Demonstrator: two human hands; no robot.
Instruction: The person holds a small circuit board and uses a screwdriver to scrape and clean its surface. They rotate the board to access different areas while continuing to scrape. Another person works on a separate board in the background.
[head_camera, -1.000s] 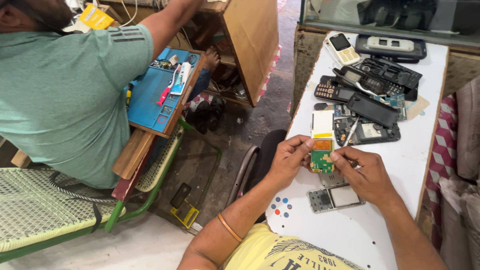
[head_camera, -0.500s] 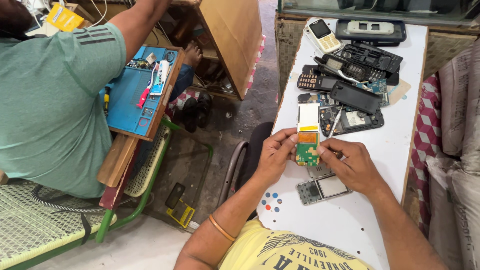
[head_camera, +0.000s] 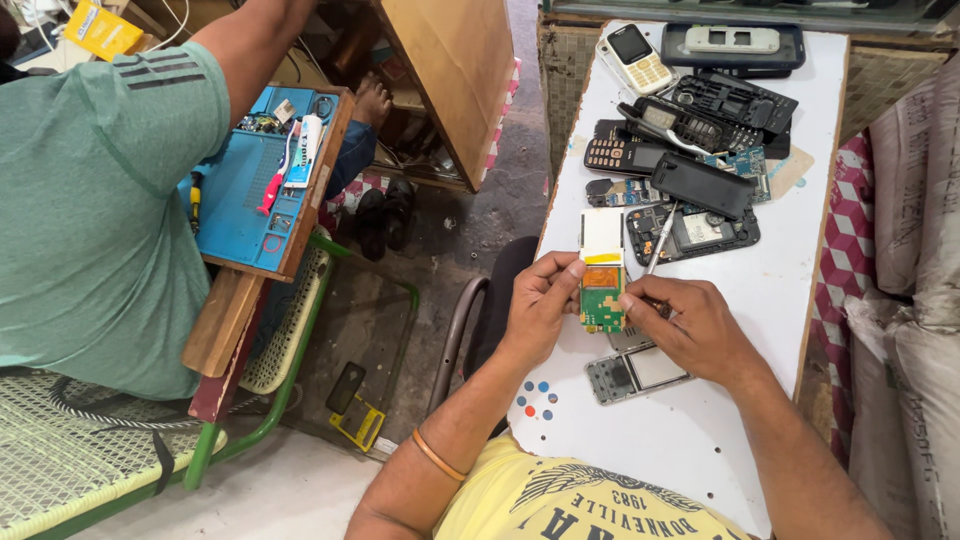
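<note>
My left hand (head_camera: 540, 305) pinches the left edge of a green phone circuit board (head_camera: 601, 298) that carries a pale screen at its top end. My right hand (head_camera: 695, 328) grips a screwdriver (head_camera: 660, 240) by its handle, its metal shaft pointing up and away from the board. Both hands rest over the white table (head_camera: 720, 430). A grey phone front frame (head_camera: 638, 372) lies just below my right hand.
Several phones, black covers and boards (head_camera: 700, 140) are piled at the table's far end. To the left a person in a green shirt (head_camera: 90, 210) sits on a green bench beside a blue work mat (head_camera: 250, 190) with tools. Sacks (head_camera: 925, 300) line the right.
The view has shifted slightly, so the table and hands sit a little differently in frame. Both hands keep the same hold on the board and screwdriver.
</note>
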